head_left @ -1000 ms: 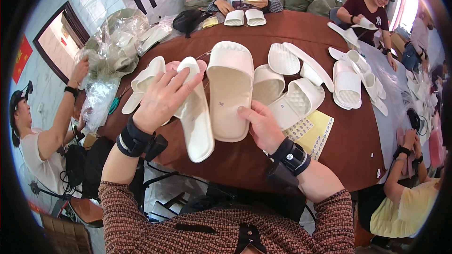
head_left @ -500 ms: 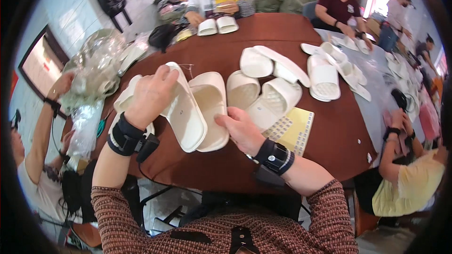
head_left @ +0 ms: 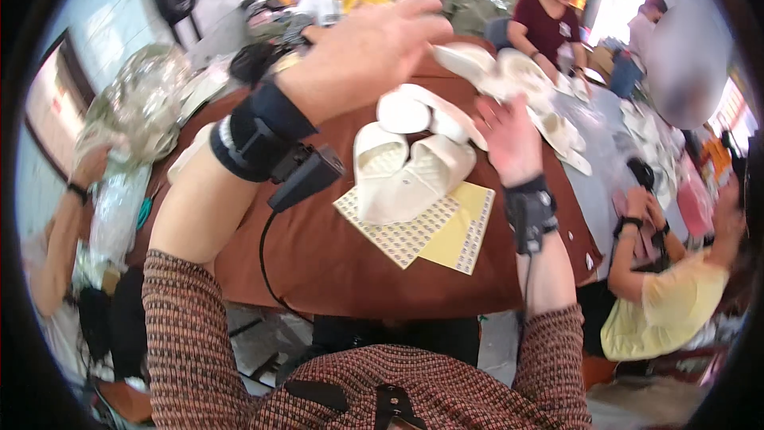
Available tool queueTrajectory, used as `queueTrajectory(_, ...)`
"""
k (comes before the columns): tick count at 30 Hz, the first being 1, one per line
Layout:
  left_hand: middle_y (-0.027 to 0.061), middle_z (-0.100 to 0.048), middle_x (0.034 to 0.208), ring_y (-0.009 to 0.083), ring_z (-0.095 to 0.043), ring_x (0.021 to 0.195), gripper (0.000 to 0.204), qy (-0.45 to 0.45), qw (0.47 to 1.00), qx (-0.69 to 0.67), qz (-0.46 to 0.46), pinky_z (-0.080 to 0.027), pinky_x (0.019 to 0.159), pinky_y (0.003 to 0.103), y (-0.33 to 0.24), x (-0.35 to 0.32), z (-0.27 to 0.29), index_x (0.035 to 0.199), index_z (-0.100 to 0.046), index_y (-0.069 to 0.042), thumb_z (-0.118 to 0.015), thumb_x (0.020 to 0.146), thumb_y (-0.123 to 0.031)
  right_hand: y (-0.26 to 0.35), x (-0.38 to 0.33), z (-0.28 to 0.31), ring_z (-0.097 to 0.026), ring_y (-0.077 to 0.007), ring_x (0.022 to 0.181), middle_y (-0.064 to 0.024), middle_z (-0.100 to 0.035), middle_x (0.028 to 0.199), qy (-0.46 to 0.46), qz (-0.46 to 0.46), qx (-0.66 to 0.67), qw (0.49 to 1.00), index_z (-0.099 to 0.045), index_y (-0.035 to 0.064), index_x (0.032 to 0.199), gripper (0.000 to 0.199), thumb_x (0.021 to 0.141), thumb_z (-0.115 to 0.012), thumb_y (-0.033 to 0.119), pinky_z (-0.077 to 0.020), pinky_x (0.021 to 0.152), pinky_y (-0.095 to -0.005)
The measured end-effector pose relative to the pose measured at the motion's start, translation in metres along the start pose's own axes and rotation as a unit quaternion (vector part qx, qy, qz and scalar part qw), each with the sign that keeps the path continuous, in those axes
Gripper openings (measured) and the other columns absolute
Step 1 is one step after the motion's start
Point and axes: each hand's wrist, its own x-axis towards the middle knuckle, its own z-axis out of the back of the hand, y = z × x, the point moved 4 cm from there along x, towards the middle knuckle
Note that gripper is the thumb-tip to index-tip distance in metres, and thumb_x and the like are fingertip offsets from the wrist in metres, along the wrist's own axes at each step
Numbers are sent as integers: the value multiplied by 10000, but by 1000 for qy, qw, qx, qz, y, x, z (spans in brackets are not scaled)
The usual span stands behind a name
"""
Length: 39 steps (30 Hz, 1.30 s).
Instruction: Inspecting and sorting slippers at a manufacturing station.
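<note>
White moulded broad-strap slippers: blurred, just beyond our right hand, toward the brown cloth-covered table's far right.
Right fingers: spread, released.
Left hand: raised, blurred; we read its fingers as outstretched, released.
Pale-yellow sticker sheets: under two nearer white slippers.

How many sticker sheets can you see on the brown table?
2. The left sheet is partly under the white slippers; the right sheet lies beside it, partly overlapped. More could be hidden underneath.
</note>
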Motion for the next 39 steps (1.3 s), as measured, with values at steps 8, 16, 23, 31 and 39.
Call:
queueTrajectory(8,105,-661,1138,320,-630,1039,208,129,955,86,252,-502,860,437,37,-193,25,1091,-663,-58,-625,920,-169,-24,-50,36,-578,-120,852,-76,-665,1152,-64,-137,-112,982,-553,51,1281,312,1007,-560,200,-472,770,-294)
queueTrajectory(16,219,-640,1054,391,-626,1044,338,129,803,272,515,-509,863,502,104,-415,110,1015,-616,-14,-650,882,-323,-44,-58,-59,-582,-111,739,-98,-667,963,90,-105,-176,975,-565,-5,1209,241,987,-517,76,-480,666,-260)
queueTrajectory(23,191,-693,799,313,-699,780,301,7,726,-14,688,-547,706,420,136,-459,88,894,-653,36,-612,904,-262,-82,-89,-107,-586,-102,725,-75,-668,933,232,-147,-254,927,-603,7,1133,183,987,-506,59,-496,682,-257)
queueTrajectory(31,125,-655,716,192,-634,531,241,-85,631,-88,766,-518,425,322,140,-436,83,847,-616,37,-526,939,-166,-76,-114,-110,-590,-60,757,-31,-677,923,286,-157,-385,863,-596,16,1154,193,981,-512,25,-515,718,-227)
queueTrajectory(39,87,-627,692,158,-625,537,216,-49,666,-228,708,-512,448,290,90,-361,40,843,-604,35,-508,946,-129,-78,-112,-103,-597,-62,769,-38,-680,940,283,-164,-371,869,-569,19,1208,232,984,-513,33,-514,718,-224)
